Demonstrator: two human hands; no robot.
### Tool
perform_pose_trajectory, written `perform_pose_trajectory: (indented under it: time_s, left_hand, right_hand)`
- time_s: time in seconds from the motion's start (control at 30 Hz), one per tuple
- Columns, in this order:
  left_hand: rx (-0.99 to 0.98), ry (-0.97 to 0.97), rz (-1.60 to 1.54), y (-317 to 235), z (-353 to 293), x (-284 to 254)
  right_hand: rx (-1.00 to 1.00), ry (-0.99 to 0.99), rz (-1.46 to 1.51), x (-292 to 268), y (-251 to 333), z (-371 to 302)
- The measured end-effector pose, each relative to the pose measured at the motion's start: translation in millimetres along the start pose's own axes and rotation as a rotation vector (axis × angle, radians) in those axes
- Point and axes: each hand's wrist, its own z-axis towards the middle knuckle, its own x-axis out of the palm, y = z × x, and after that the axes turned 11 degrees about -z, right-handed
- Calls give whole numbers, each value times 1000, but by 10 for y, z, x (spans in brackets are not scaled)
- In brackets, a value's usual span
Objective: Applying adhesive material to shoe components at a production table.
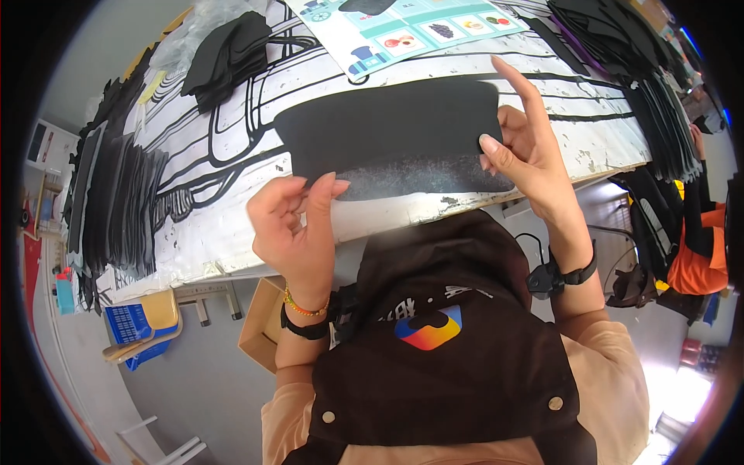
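A flat black cut sheet (391, 132), wide with rounded corners, lies on the white worktable (232, 225) with black line drawings. My left hand (298, 229) pinches its near left edge with thumb and fingers. My right hand (527, 151) grips its right end, thumb on top and index finger stretched up past the sheet. Both wrists wear black straps; the left also has a beaded bracelet.
Stacks of black cut pieces lie at the far left (229, 54), along the left edge (116, 201) and at the right (651, 77). A colourful printed poster (403, 31) lies beyond the sheet. A cardboard box (260, 322) sits under the table. Another person in orange (697, 256) is at the right.
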Motion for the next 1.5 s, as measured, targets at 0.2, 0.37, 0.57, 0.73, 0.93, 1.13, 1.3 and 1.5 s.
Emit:
perform_pose_trajectory:
  time_s: [0.2,0.37,0.57,0.73,0.93,1.13,1.3,1.5]
  left_hand:
    - [-38,-30,412,-17,20,83]
    - [23,15,461,43,-20,139]
    - [65,74,599,75,-28,164]
    - [51,54,634,78,-43,161]
    - [42,89,642,105,-48,142]
    - [-8,70,627,105,-66,121]
    - [-64,92,646,64,-60,141]
    - [-80,79,584,46,-76,120]
  right_hand:
    - [-75,-138,-492,-92,-198,-158]
    - [-316,-250,-581,-109,-379,-201]
    - [-274,-273,-455,-94,-505,-265]
    - [-301,-233,-507,-92,-517,-237]
    - [-260,-236,-480,-75,-549,-249]
    - [-174,-232,-467,-82,-534,-282]
    - [-162,-255,-429,-90,-574,-314]
    - [-151,-247,-459,-106,-551,-318]
